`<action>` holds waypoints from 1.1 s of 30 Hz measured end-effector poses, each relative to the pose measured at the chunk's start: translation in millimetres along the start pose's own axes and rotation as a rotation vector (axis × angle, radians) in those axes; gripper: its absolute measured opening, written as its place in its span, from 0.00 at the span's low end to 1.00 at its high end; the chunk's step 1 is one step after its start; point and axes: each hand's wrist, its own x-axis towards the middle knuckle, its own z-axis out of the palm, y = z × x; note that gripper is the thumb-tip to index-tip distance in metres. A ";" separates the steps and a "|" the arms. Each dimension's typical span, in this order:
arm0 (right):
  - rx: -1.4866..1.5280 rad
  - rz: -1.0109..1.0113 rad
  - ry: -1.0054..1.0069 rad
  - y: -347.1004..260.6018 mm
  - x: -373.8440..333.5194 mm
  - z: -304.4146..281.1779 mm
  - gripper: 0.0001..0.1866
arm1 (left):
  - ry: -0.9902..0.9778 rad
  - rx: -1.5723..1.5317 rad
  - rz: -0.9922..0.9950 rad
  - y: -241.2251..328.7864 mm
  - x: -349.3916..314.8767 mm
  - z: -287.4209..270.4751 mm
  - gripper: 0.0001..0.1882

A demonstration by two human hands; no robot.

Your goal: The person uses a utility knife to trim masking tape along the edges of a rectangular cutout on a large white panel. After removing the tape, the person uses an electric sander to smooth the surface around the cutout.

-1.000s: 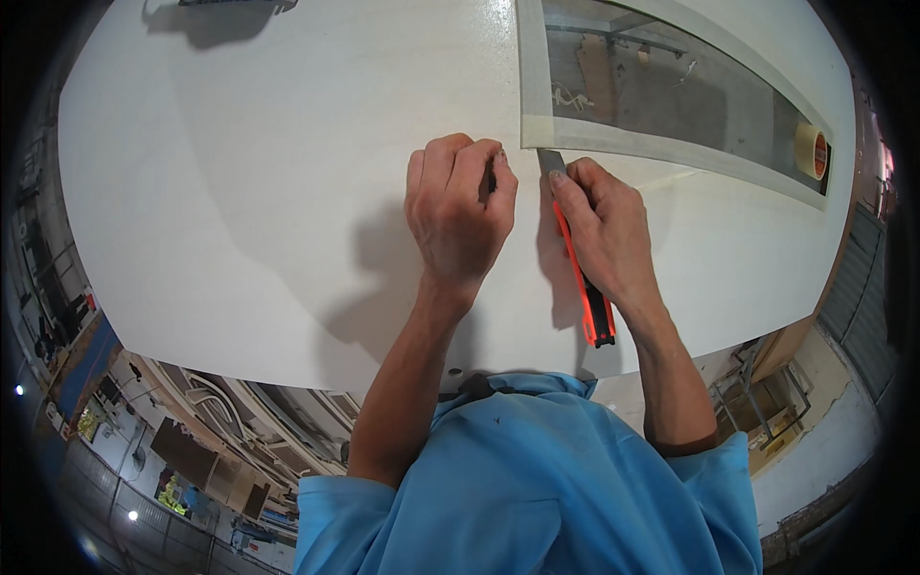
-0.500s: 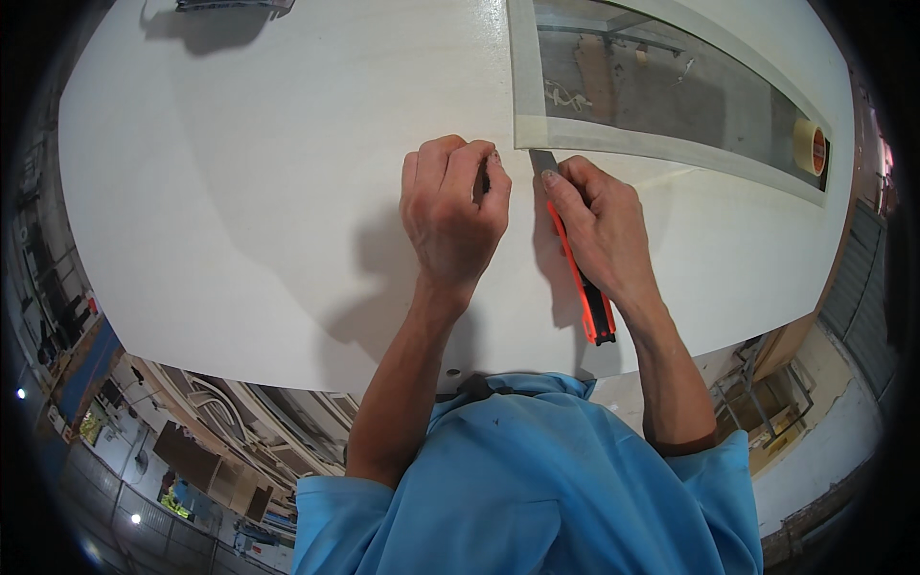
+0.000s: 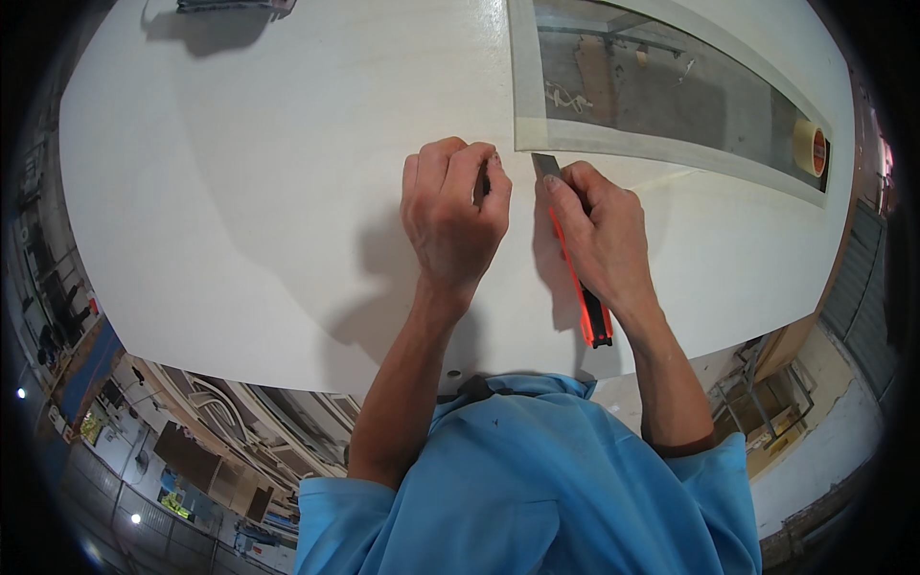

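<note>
An orange and black utility knife (image 3: pixel 595 324) is gripped in my right hand (image 3: pixel 610 230), thumb along its top and its wide blade extended away from me. The blade tip lies just below the near left corner of a masked frame (image 3: pixel 530 134) around a glass pane. My left hand (image 3: pixel 448 206) hovers left of the knife over the white panel (image 3: pixel 278 211), fingers curled and thumb drawn up to the index finger. Whatever the left fingertips may hold is too small or hidden to make out.
On the glass pane (image 3: pixel 661 91), a roll of cream masking tape (image 3: pixel 811 147) stands at the right end. Whitish scraps (image 3: pixel 567 96) show near the pane's left end. At the panel's far left edge sits a dark object (image 3: pixel 235 5), partly cut off.
The knife's blade tip has drawn back slightly toward me from the frame's edge, with my right hand shifting a little. My left hand has barely moved.
</note>
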 end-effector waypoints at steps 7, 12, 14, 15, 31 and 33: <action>-0.011 -0.017 0.008 0.2 2.2 1.7 0.16 | -0.033 0.036 -0.043 5.2 0.8 -3.7 0.05; 0.010 0.000 0.009 0.5 2.7 2.8 0.17 | -0.031 0.036 -0.041 3.6 0.1 -3.3 0.05; 0.008 -0.017 0.000 0.8 3.1 2.6 0.17 | -0.015 0.026 -0.027 1.9 -0.7 -2.0 0.06; 0.003 -0.022 -0.004 0.9 3.1 2.3 0.17 | 0.000 0.017 -0.015 0.9 -0.8 -0.9 0.07; -0.003 -0.030 0.008 4.0 1.5 -0.1 0.15 | -0.028 0.039 -0.050 3.2 -0.1 -1.6 0.05; -0.016 -0.021 0.008 3.6 2.4 0.3 0.16 | -0.030 0.030 -0.057 4.5 0.2 -2.4 0.05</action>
